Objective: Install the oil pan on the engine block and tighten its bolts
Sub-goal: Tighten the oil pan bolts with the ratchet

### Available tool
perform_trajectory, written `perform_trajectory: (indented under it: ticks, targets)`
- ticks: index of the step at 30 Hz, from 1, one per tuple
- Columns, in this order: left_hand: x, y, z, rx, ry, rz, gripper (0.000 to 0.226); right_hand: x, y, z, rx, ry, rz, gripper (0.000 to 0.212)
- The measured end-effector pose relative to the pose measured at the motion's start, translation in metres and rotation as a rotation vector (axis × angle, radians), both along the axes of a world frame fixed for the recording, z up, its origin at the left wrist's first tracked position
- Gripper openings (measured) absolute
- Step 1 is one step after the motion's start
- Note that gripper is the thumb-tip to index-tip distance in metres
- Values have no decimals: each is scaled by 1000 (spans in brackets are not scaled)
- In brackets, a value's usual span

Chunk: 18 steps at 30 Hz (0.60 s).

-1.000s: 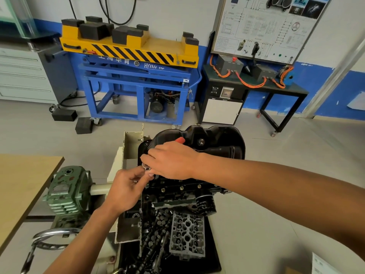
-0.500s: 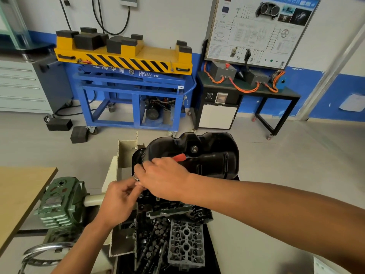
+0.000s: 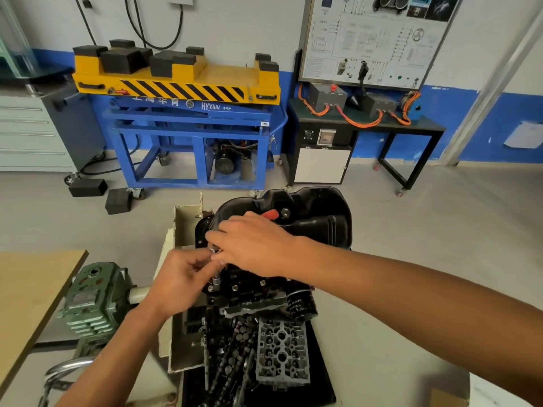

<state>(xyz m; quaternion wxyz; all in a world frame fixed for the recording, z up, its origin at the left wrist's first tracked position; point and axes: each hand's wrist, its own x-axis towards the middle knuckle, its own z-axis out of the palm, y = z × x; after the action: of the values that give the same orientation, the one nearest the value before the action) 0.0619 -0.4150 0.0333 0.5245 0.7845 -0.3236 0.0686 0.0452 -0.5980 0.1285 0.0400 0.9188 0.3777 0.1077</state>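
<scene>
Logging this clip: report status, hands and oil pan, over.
Left hand pinches socket extension. Right hand grips red-handled ratchet. Oil pan seated on engine block. No obstruction seen.

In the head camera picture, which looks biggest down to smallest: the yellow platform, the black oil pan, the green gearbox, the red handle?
1. yellow platform
2. black oil pan, partly hidden by the right hand
3. green gearbox
4. red handle, only its tip showing

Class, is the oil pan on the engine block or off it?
On. The oil pan sits atop the engine block; left hand and right hand hold a socket wrench at its edge.
</scene>
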Motion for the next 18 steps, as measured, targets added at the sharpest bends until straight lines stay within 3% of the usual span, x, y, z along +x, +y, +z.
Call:
perform_trajectory:
  ticks: [2,6,18]
  targets:
    - [1,-8,11,63,-41,-19,42,-1,-11,6,-13,3,33,29]
    - [-1,-25,17,139,-67,-7,21,-5,-26,9,-119,32,25,35]
    - [-16,-33,8,88,-108,101,16,-16,-34,-16,-28,51,-37,33]
